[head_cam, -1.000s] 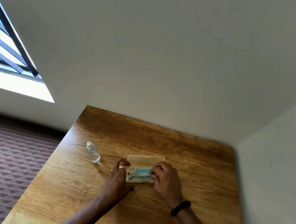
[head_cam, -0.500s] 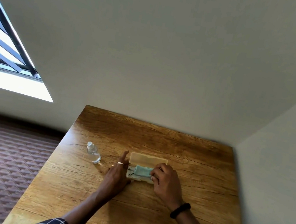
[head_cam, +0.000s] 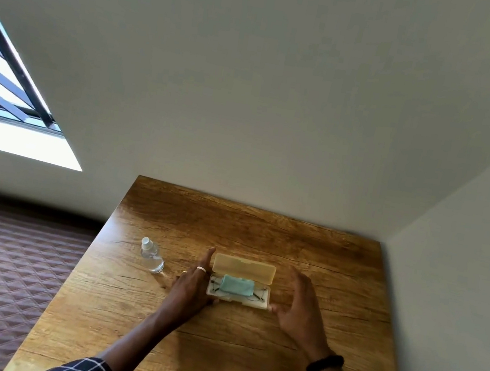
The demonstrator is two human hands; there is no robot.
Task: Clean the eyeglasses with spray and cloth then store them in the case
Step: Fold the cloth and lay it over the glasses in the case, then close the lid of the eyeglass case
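the right hand (head_cam: 298,306) is now drawn off the folded teal cloth (head_cam: 237,285) and held slack-fingered by the right end of the open pale plastic case (head_cam: 243,269), laid lengthwise left to right on the wood-grain table (head_cam: 241,361), eyeglasses (head_cam: 256,297) inside under the cloth, its left end touched by the straight-fingered left hand (head_cam: 192,286).

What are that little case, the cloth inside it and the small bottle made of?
The case looks like pale yellow, matt, slightly see-through plastic: light glows through it. The cloth looks like soft teal fabric, probably microfibre, going by its folds. The bottle looks like clear glossy plastic, though glass cannot be excluded.
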